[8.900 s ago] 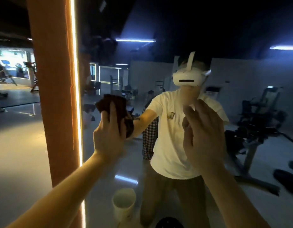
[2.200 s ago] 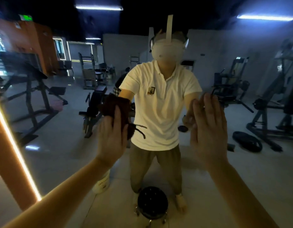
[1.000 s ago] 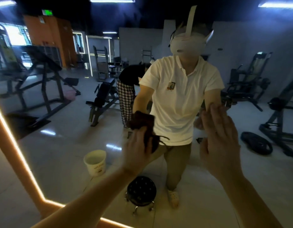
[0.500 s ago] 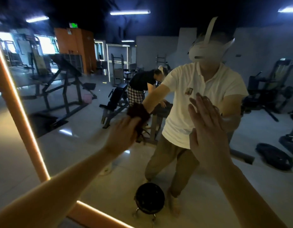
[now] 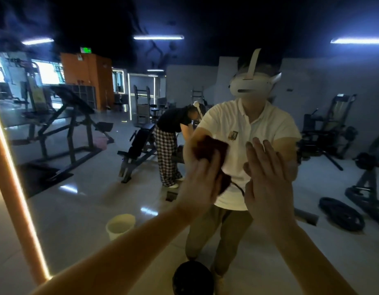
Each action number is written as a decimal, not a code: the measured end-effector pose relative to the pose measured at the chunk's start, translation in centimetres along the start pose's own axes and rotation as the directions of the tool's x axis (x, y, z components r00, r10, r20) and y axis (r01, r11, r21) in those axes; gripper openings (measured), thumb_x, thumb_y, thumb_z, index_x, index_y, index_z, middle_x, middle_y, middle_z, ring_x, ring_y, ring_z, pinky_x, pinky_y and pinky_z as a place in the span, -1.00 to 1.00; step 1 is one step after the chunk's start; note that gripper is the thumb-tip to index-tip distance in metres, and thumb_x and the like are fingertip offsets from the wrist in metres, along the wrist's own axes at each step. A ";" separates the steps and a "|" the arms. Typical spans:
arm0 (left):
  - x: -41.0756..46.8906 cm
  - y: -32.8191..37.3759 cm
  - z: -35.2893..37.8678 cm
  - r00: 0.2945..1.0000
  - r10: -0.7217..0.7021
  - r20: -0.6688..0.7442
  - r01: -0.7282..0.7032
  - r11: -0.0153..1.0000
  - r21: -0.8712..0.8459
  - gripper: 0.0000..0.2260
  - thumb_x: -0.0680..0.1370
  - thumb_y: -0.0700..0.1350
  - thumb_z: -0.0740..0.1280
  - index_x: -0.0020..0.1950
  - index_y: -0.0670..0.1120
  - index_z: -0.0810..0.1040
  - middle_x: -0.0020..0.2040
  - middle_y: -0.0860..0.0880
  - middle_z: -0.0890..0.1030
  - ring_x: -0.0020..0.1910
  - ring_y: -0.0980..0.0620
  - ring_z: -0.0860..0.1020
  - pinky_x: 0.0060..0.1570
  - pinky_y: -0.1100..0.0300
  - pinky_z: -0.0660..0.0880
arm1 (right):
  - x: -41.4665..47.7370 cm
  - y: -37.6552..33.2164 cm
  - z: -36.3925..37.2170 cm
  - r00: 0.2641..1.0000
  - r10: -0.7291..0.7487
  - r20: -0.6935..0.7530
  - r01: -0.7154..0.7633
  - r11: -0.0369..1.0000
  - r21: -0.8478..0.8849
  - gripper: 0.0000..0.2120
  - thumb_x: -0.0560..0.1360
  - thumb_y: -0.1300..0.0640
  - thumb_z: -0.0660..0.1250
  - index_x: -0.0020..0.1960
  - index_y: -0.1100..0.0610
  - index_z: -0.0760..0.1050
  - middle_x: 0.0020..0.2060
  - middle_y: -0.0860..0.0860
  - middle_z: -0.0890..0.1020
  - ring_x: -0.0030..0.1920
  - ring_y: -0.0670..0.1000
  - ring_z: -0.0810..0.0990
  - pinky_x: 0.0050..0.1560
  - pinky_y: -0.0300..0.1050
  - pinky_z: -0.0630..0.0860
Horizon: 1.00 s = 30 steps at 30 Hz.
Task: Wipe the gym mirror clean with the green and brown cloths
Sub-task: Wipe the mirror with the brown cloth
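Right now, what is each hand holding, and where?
Left hand presses the brown cloth against the mirror, covering its lower part; right hand shows nothing held.

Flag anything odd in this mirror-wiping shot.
The right hand lies flat at the mirror with no green cloth showing. Only the left hand presses a brown cloth to the glass. A loose thread dangles from that cloth.

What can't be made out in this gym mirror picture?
Head view:
- Brown cloth: mostly behind the left hand, both smeared by motion, so the grip is unclear.
- Green cloth: not visible; the right hand shows only its back, hiding anything under the palm.
- Stool: cut off by the bottom edge.
- Smears on the mirror: too dim to tell.
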<state>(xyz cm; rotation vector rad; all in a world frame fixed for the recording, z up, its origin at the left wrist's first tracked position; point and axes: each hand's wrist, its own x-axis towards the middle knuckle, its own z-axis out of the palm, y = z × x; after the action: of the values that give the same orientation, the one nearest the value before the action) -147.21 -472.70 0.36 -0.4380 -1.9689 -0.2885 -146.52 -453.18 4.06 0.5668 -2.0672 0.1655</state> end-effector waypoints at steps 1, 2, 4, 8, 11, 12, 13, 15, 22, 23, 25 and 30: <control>-0.4 0.1 0.2 0.982 0.176 0.067 -0.181 0.981 0.070 -0.49 0.66 -0.05 0.21 0.58 -0.20 0.25 0.15 -0.21 0.56 0.04 -0.14 0.60 0.13 -0.09 0.59 | 0.3 -0.2 -0.2 0.999 0.024 -0.025 -0.023 0.999 0.022 -0.31 0.50 0.11 0.00 0.63 0.21 0.20 0.63 0.14 0.21 0.63 0.17 0.14 0.61 0.18 0.09; -0.5 -0.5 0.0 0.941 0.316 0.124 -0.330 0.936 0.124 -0.51 0.65 -0.06 0.22 0.55 -0.20 0.30 0.13 -0.21 0.58 0.04 -0.18 0.62 0.18 -0.16 0.58 | 0.8 -0.4 -0.5 0.998 0.043 -0.055 -0.040 0.998 0.045 -0.34 0.52 0.13 0.01 0.61 0.22 0.24 0.60 0.15 0.27 0.61 0.18 0.20 0.59 0.22 0.15; 0.5 -3.0 -1.8 0.902 0.403 0.156 -0.428 0.884 0.190 -0.48 0.61 -0.03 0.32 0.53 -0.19 0.35 0.11 -0.21 0.58 0.05 -0.21 0.62 0.16 -0.19 0.59 | 2.5 -0.8 -1.3 0.993 0.039 -0.109 -0.034 0.998 0.053 -0.40 0.56 0.16 0.03 0.59 0.22 0.29 0.59 0.16 0.30 0.59 0.20 0.25 0.52 0.29 0.27; 5.3 -11.1 -8.3 0.990 0.140 -0.015 -0.127 0.934 0.333 -0.33 0.47 -0.12 0.49 0.52 -0.22 0.32 0.01 -0.29 0.55 -0.16 -0.23 0.60 -0.23 -0.04 0.58 | 8.0 -0.7 -3.3 0.981 0.008 -0.195 -0.020 0.998 -0.059 -0.45 0.64 0.09 0.00 0.60 0.21 0.27 0.61 0.20 0.24 0.60 0.23 0.19 0.54 0.29 0.22; 9.8 -16.8 -13.0 0.970 -0.106 -0.217 0.160 0.954 0.252 -0.43 0.63 -0.14 0.33 0.58 -0.27 0.24 0.14 -0.37 0.51 -0.09 -0.27 0.57 -0.15 -0.05 0.50 | 11.5 -0.1 -4.2 0.970 0.094 -0.225 -0.131 0.980 -0.151 -0.40 0.65 0.02 -0.05 0.64 0.21 0.13 0.64 0.23 0.10 0.64 0.24 0.06 0.60 0.28 0.08; 11.2 -17.8 -13.7 0.945 -0.186 -0.269 0.243 0.950 0.197 -0.45 0.67 -0.12 0.28 0.60 -0.28 0.21 0.20 -0.37 0.48 -0.02 -0.28 0.56 -0.07 -0.06 0.50 | 12.1 0.0 -4.1 0.967 0.117 -0.228 -0.157 0.974 -0.165 -0.39 0.65 0.00 -0.06 0.65 0.21 0.10 0.65 0.23 0.06 0.65 0.24 0.02 0.60 0.28 0.05; 12.2 -17.9 -13.8 0.916 -0.253 -0.310 0.309 0.940 0.145 -0.45 0.68 -0.08 0.22 0.62 -0.28 0.18 0.26 -0.37 0.46 0.04 -0.28 0.55 -0.02 -0.08 0.51 | 12.3 0.0 -3.7 0.965 0.123 -0.230 -0.166 0.970 -0.178 -0.38 0.65 -0.02 -0.05 0.66 0.21 0.08 0.65 0.23 0.04 0.65 0.24 -0.01 0.61 0.28 0.01; 13.5 -16.1 -12.7 0.893 -0.291 -0.343 0.332 0.941 0.065 -0.41 0.66 0.02 0.14 0.62 -0.26 0.18 0.30 -0.34 0.43 0.08 -0.22 0.52 0.01 -0.09 0.55 | 12.3 0.0 -3.0 0.965 0.113 -0.239 -0.161 0.967 -0.196 -0.37 0.65 -0.02 -0.04 0.66 0.20 0.08 0.66 0.23 0.02 0.66 0.23 -0.04 0.62 0.27 -0.04; 11.6 -4.4 -4.3 0.972 0.154 -0.176 -0.103 0.957 0.270 -0.43 0.59 0.05 0.30 0.52 -0.24 0.39 -0.01 -0.15 0.55 -0.12 -0.07 0.56 -0.13 0.05 0.54 | 12.3 0.0 -2.8 0.950 0.090 -0.300 -0.137 0.981 -0.139 -0.44 0.64 0.03 0.00 0.59 0.20 0.26 0.62 0.22 0.20 0.62 0.26 0.12 0.58 0.29 0.09; 11.6 -4.3 -4.5 0.950 0.285 -0.131 -0.229 0.916 0.329 -0.45 0.59 0.04 0.33 0.48 -0.25 0.45 -0.03 -0.14 0.58 -0.15 -0.07 0.58 -0.13 0.06 0.53 | 12.4 -0.1 -3.1 0.946 0.096 -0.309 -0.141 0.982 -0.128 -0.46 0.63 0.04 0.02 0.56 0.20 0.31 0.59 0.22 0.26 0.60 0.27 0.17 0.55 0.29 0.14; 12.3 -6.1 -5.8 0.876 0.480 -0.040 -0.416 0.796 0.440 -0.49 0.60 0.05 0.31 0.45 -0.22 0.51 -0.03 -0.13 0.61 -0.15 -0.09 0.61 -0.08 0.04 0.55 | 13.1 -0.3 -3.9 0.943 0.095 -0.319 -0.136 0.985 -0.110 -0.49 0.62 0.05 0.04 0.50 0.20 0.39 0.54 0.21 0.35 0.54 0.26 0.27 0.52 0.26 0.20; 17.2 -15.6 -13.6 0.953 0.266 -0.144 -0.147 0.825 0.546 -0.37 0.51 0.06 0.42 0.45 -0.27 0.41 -0.05 -0.24 0.55 -0.21 -0.21 0.57 -0.18 -0.02 0.55 | 17.3 -0.5 -5.3 0.941 -0.011 -0.339 -0.034 0.992 -0.125 -0.47 0.64 0.02 0.03 0.55 0.19 0.32 0.58 0.20 0.28 0.59 0.23 0.22 0.53 0.34 0.20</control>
<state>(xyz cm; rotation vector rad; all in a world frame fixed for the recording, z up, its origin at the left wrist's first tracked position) -149.34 -489.06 21.55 -0.2402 -1.6765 0.3401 -149.83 -457.52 21.36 0.4141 -1.7313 0.1254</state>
